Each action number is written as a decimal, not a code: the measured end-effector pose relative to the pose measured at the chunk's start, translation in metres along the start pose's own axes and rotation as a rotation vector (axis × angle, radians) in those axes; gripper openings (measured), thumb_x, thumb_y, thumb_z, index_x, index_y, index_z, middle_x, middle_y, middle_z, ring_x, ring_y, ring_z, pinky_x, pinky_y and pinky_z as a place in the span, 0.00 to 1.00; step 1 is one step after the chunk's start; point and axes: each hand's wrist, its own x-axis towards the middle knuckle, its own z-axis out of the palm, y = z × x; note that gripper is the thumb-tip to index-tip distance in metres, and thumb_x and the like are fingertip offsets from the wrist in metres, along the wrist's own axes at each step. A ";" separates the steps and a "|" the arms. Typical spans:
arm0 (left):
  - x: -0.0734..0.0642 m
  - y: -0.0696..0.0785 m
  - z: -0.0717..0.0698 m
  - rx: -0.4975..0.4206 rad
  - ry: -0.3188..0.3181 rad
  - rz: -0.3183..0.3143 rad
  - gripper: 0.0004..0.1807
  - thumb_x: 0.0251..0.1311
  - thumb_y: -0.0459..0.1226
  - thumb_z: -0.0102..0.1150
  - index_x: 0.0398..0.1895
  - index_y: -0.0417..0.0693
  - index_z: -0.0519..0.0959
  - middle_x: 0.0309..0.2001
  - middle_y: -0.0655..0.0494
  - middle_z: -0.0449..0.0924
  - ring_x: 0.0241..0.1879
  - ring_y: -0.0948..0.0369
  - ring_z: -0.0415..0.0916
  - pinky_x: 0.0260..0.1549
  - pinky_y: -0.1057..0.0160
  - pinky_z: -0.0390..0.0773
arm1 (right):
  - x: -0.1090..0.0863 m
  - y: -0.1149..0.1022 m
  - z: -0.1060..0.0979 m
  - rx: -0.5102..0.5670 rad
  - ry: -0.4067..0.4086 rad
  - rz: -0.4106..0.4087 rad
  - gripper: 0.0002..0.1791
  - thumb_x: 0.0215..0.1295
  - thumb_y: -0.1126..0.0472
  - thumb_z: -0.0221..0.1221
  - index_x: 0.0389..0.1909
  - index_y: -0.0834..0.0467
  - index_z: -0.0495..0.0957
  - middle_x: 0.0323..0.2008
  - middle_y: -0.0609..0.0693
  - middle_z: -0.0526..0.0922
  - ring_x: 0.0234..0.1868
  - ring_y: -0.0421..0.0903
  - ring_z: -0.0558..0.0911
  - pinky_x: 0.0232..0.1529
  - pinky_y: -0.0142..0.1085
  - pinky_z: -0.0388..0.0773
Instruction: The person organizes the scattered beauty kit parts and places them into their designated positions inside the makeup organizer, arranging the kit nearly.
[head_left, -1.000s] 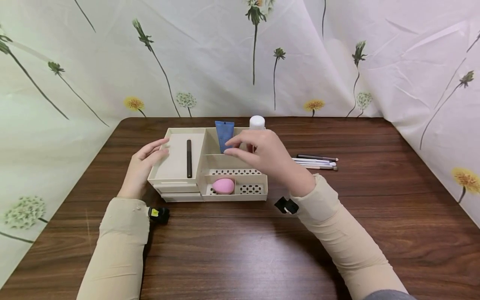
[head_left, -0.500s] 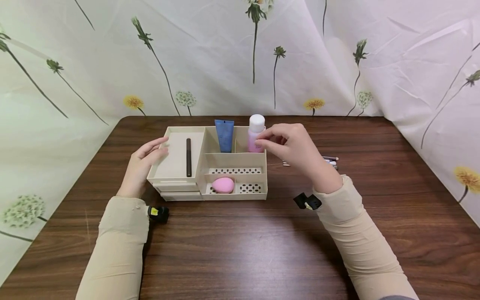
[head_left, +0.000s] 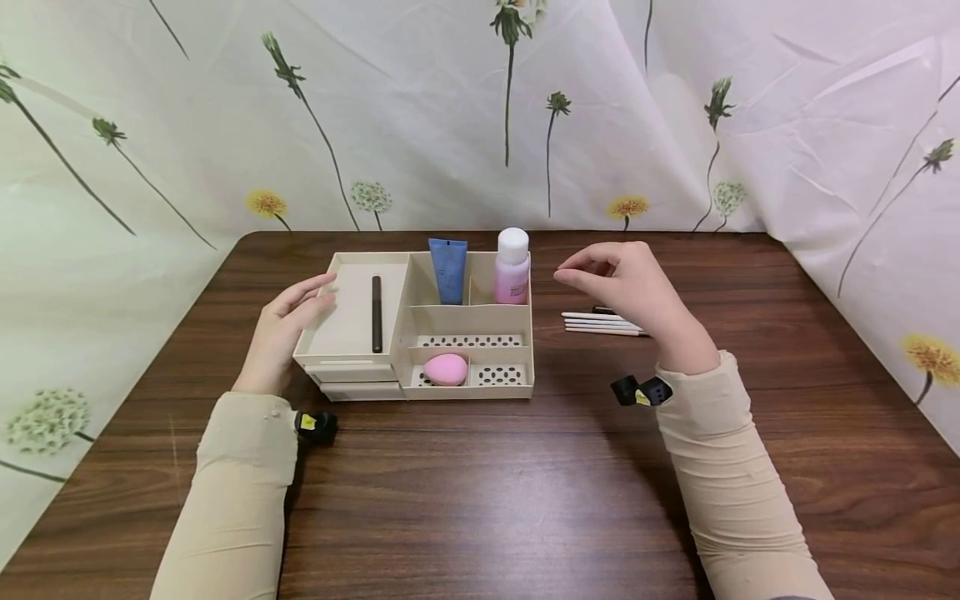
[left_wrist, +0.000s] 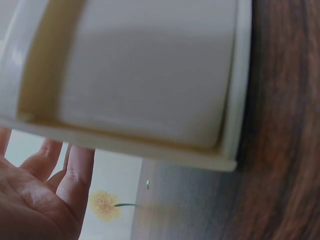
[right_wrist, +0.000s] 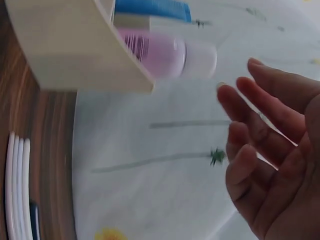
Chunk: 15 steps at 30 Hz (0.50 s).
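Observation:
A cream desk organizer (head_left: 468, 318) sits on the wooden table. My left hand (head_left: 279, 342) touches its left wall with extended fingers; the left wrist view shows those fingers against the rim. To the right of the organizer, my right hand (head_left: 637, 287) hovers with nothing in it, its fingers loosely bent. A pink bottle (head_left: 512, 279) with a white cap stands in the back right compartment. Beside it, a blue squeeze tube (head_left: 449, 271) stands in the neighbouring one. A pink makeup sponge (head_left: 446, 370) lies in the front compartment, and a dark pen-like stick (head_left: 377, 315) on the top tray.
Several makeup brushes (head_left: 600, 323) lie on the table (head_left: 480, 492) under the right hand, partly covered by it. Two drawers (head_left: 356, 382) are under the tray. A flower-printed cloth (head_left: 435, 117) hangs behind the table.
My right hand has moved right, from in front of the blue tube and bottle, past the organizer's side. The bottle now shows fully. The left hand stays on the organizer.

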 end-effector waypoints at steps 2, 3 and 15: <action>0.000 0.000 0.000 -0.006 -0.001 -0.002 0.28 0.63 0.54 0.62 0.66 0.66 0.74 0.62 0.65 0.72 0.63 0.66 0.66 0.64 0.58 0.63 | 0.001 0.007 -0.005 -0.028 -0.005 0.043 0.08 0.62 0.53 0.68 0.37 0.52 0.89 0.31 0.50 0.87 0.26 0.41 0.77 0.29 0.30 0.72; 0.000 0.000 0.000 -0.011 -0.002 -0.004 0.28 0.63 0.54 0.62 0.66 0.66 0.74 0.62 0.66 0.72 0.62 0.66 0.66 0.64 0.59 0.63 | 0.002 0.011 -0.008 -0.047 -0.008 0.063 0.08 0.62 0.53 0.68 0.38 0.52 0.89 0.32 0.50 0.87 0.27 0.41 0.78 0.30 0.31 0.73; -0.001 0.001 0.000 -0.019 -0.005 -0.009 0.28 0.63 0.53 0.63 0.66 0.65 0.74 0.61 0.66 0.73 0.64 0.65 0.65 0.66 0.57 0.61 | 0.004 0.063 -0.025 -0.108 -0.107 0.293 0.18 0.64 0.47 0.64 0.44 0.56 0.86 0.40 0.52 0.86 0.37 0.48 0.81 0.37 0.35 0.75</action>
